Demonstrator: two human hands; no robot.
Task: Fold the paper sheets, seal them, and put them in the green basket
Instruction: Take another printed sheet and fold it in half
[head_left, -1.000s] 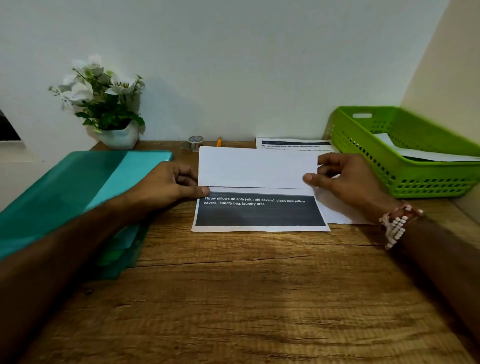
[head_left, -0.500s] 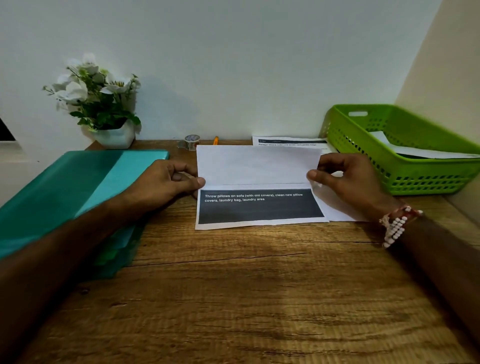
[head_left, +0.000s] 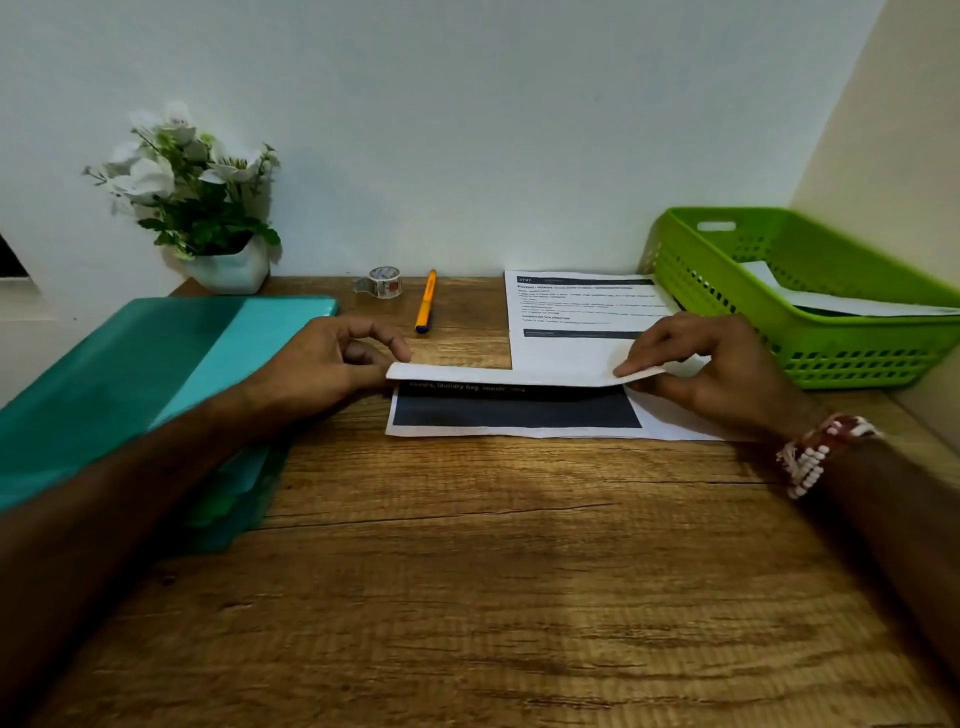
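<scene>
on your wooden table (head_left: 493, 571), the teal folder (head_left: 130, 379) lies at the left and the green basket (head_left: 857, 358) sits at the far right, a folded paper (head_left: 841, 304) inside. the printed sheet (head_left: 519, 413) lies between your hands, its top flap raised. your left hand (head_left: 332, 358) pinches the flap's left corner; your right hand (head_left: 727, 374) pinches its right edge.

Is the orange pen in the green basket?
No, the orange pen lies on the table beside the tape roll, far from the green basket.
</scene>
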